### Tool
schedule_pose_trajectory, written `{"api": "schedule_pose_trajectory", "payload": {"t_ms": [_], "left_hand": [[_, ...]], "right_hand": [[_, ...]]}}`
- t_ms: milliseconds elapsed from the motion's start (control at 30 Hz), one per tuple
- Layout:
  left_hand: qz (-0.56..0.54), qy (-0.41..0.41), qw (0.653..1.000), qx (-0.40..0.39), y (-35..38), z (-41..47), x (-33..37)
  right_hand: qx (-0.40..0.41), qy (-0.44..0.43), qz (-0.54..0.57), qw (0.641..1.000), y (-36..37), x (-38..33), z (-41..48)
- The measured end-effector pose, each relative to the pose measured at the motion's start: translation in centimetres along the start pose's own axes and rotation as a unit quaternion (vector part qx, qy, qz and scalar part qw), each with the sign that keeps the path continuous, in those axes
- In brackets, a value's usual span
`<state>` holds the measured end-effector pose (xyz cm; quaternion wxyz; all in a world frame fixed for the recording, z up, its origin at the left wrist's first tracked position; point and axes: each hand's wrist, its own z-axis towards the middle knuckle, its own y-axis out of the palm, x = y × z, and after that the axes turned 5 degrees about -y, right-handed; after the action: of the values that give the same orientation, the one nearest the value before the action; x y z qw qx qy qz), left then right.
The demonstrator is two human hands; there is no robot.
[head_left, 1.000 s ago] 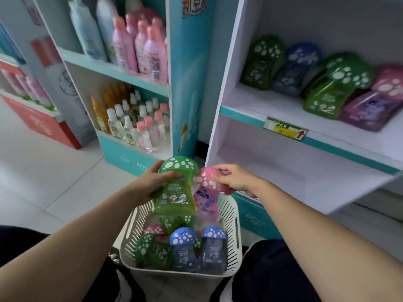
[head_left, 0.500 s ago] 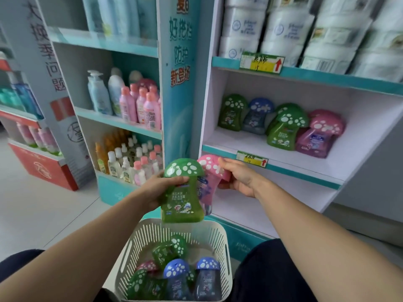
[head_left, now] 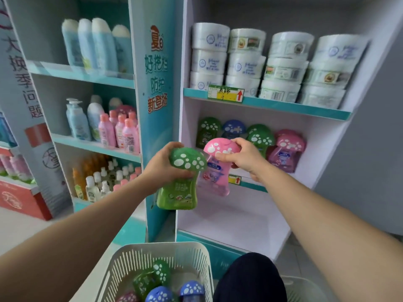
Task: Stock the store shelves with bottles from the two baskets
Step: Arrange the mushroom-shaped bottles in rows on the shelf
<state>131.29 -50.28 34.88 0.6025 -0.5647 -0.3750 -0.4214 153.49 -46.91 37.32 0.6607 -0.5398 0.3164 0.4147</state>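
My left hand point(head_left: 164, 165) grips a green mushroom-shaped bottle point(head_left: 181, 186) just under its spotted cap. My right hand point(head_left: 244, 156) holds a pink mushroom bottle point(head_left: 214, 171) by its cap, right beside the green one. Both bottles hang in front of the white shelf unit, level with its middle shelf point(head_left: 250, 185). Several mushroom bottles stand on that shelf: green point(head_left: 207, 129), blue point(head_left: 233, 127), green point(head_left: 260, 136) and pink point(head_left: 285, 151). Below me a white slotted basket point(head_left: 130, 262) holds several more green, blue and pink mushroom bottles.
White tubs point(head_left: 272, 68) fill the shelf above. The bottom shelf point(head_left: 235, 219) of the white unit is bare. A teal pillar point(head_left: 156, 105) divides it from the left shelves of lotion bottles point(head_left: 117, 131). A second white basket's rim point(head_left: 305, 286) shows at lower right beside my dark-clothed knee point(head_left: 248, 277).
Both hands have lifted the green and pink bottles out of the basket and up to the middle shelf's height. My view has tilted upward, revealing the top shelf of tubs.
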Motion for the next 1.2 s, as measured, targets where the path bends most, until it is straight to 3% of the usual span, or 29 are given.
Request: {"api": "schedule_pose_trajectory", "payload": {"t_ms": [533, 900, 1200], "left_hand": [[0.135, 0.086, 0.987, 0.032, 1.0, 6.1, 5.2], [0.142, 0.124, 0.981, 0.048, 3.1, 10.5, 4.9], [0.141, 0.122, 0.98, 0.065, 3.9, 12.9, 4.7]], "right_hand": [[0.085, -0.042, -0.117, 0.989, -5.4, 1.0, 7.2], [0.048, -0.051, -0.301, 0.951, -4.4, 3.7, 13.0], [0.02, -0.059, -0.347, 0.936, -3.2, 6.2, 15.6]]}}
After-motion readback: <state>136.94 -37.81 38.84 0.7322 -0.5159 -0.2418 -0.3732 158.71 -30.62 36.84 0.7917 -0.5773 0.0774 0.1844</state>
